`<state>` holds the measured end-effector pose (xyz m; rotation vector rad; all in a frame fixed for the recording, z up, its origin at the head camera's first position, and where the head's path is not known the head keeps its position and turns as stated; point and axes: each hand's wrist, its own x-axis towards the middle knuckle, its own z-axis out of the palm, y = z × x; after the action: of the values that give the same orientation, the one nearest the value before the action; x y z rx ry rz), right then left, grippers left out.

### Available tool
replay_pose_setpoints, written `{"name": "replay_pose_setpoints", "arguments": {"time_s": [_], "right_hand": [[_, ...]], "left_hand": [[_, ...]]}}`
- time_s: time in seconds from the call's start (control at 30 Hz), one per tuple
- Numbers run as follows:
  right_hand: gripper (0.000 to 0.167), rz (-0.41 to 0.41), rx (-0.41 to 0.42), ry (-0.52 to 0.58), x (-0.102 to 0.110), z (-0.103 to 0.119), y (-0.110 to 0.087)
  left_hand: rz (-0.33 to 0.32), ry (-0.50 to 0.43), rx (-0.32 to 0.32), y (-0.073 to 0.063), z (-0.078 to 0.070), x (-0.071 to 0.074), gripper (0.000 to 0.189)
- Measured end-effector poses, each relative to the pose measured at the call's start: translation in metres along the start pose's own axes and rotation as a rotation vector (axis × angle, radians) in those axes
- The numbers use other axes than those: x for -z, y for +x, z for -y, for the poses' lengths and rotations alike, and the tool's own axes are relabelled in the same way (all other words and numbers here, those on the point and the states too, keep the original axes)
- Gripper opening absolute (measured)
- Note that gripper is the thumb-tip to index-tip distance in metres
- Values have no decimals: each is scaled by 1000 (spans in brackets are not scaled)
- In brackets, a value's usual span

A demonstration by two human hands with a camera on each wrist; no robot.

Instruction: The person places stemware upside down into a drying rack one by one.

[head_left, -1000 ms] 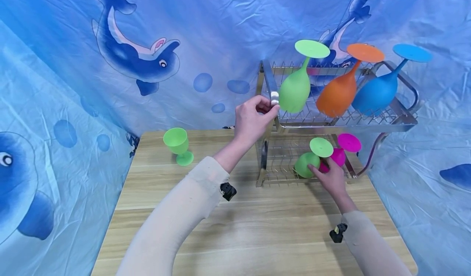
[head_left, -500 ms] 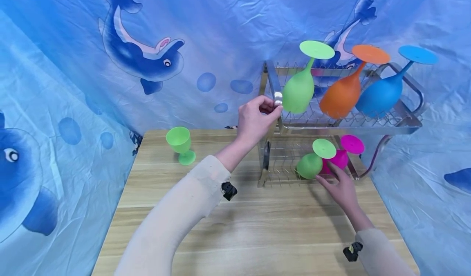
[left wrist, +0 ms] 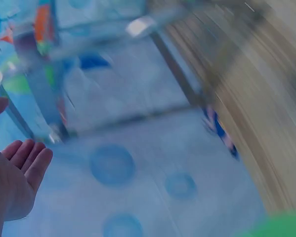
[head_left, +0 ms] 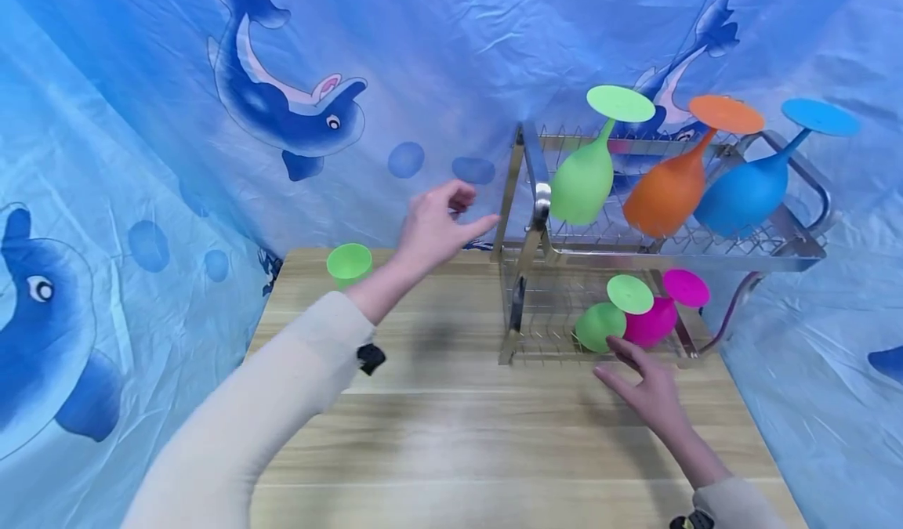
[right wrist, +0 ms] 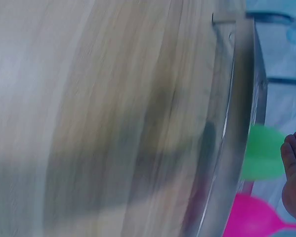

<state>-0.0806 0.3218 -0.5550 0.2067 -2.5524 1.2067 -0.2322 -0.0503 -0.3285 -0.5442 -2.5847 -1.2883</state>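
Observation:
In the head view my left hand (head_left: pixel 436 227) hovers left of the two-tier metal rack (head_left: pixel 534 259), its loosely bent fingers apart from the frame and holding nothing. My right hand (head_left: pixel 649 392) is just in front of the lower tier, thumb and fingers spread, nothing between them. Closest to it is a green goblet (head_left: pixel 600 325), upside down and tilted on that tier, with a magenta goblet (head_left: pixel 650 324) beside it. A third goblet, light green (head_left: pixel 349 263), stands upright on the table, its stem hidden behind my left forearm. Both wrist views are blurred.
Tilted upside down on the upper tier are a light green goblet (head_left: pixel 584 180), an orange goblet (head_left: pixel 666 192) and a blue goblet (head_left: pixel 746 188). The wooden table (head_left: pixel 437 435) backs onto a dolphin-print curtain (head_left: pixel 451 59).
My left hand has let go of the rack's upper left corner and moved left. My right hand has left the lower green goblet and drawn back toward me. The head view has shifted slightly.

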Motion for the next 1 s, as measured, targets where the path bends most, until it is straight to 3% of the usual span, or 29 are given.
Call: {"name": "replay_pose_setpoints", "arguments": {"time_s": [0.27, 0.5, 0.73, 1.0], "right_hand": [[61, 83, 69, 105, -30, 30, 11], [63, 158, 76, 143, -51, 38, 13], [61, 211, 87, 163, -69, 43, 15], [62, 247, 110, 159, -85, 48, 14]], "left_hand": [[44, 235, 101, -23, 85, 58, 82], [154, 380, 197, -43, 148, 88, 107], [209, 463, 182, -53, 196, 96, 120], [232, 393, 205, -54, 229, 86, 124]]}}
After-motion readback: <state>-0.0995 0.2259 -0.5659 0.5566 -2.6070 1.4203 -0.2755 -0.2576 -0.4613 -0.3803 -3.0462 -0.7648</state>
